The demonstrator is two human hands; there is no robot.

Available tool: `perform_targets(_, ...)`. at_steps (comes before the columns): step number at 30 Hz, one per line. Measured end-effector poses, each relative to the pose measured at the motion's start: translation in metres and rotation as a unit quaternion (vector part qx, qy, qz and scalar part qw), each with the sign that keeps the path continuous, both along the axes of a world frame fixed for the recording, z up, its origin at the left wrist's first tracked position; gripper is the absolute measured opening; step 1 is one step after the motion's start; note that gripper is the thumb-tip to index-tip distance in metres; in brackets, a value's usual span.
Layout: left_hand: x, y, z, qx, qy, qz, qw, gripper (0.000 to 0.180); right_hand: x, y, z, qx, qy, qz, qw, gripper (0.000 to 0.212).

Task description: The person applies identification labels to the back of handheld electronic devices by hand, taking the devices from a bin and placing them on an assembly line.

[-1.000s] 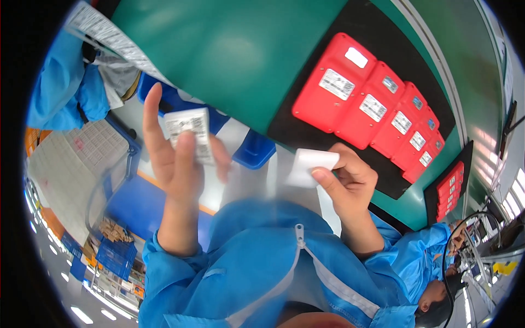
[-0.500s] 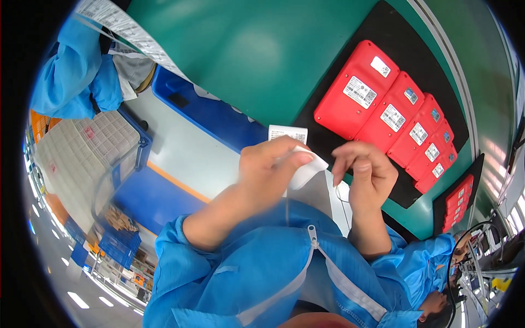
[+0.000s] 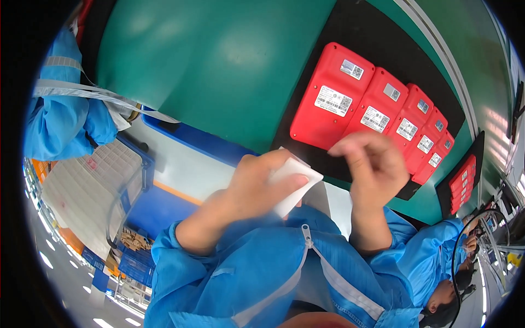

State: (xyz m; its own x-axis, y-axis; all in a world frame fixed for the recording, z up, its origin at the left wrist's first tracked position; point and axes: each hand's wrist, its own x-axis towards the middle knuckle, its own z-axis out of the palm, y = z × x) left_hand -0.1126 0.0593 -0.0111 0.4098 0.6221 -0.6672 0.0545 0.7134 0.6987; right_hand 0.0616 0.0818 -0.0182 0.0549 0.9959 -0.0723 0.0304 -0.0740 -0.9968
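Observation:
My left hand [image 3: 254, 183] grips a folded white sheet [image 3: 298, 183], thumb on top and fingers beneath. It looks like label backing paper, but no print shows on its upper face. My right hand [image 3: 377, 169] is to the right of the sheet and apart from it. Its fingers are bent, with index finger and thumb close together; anything between them is too small to make out. Just beyond that hand, red rectangular devices [image 3: 322, 128] lie in an overlapping row on a black mat [image 3: 350, 24]. White and silver labels mark their upturned faces.
The mat lies on a green tabletop [image 3: 219, 60]. A second row of red devices [image 3: 464, 183] is at the far right. White trays [image 3: 93, 186] are stacked on a cart at the left. Co-workers in blue sit at left [image 3: 60, 120] and right [image 3: 426, 257].
My right hand has risen slightly away from the white sheet, its thumb and index finger drawing closer. The sheet is tilted differently in my left hand. The whole view has shifted.

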Motion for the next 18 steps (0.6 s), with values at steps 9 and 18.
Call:
perform_targets(9,0.004,-0.001,-0.013,0.076,-0.056,-0.001,0.996,0.012,-0.004,0.038,-0.002,-0.156,-0.053,-0.046,0.985,0.008)
perform_targets(18,0.001,0.003,-0.011,0.009,-0.11,0.0,0.994,0.014,-0.002,0.039,0.001,-0.182,-0.069,-0.043,0.98,0.009)
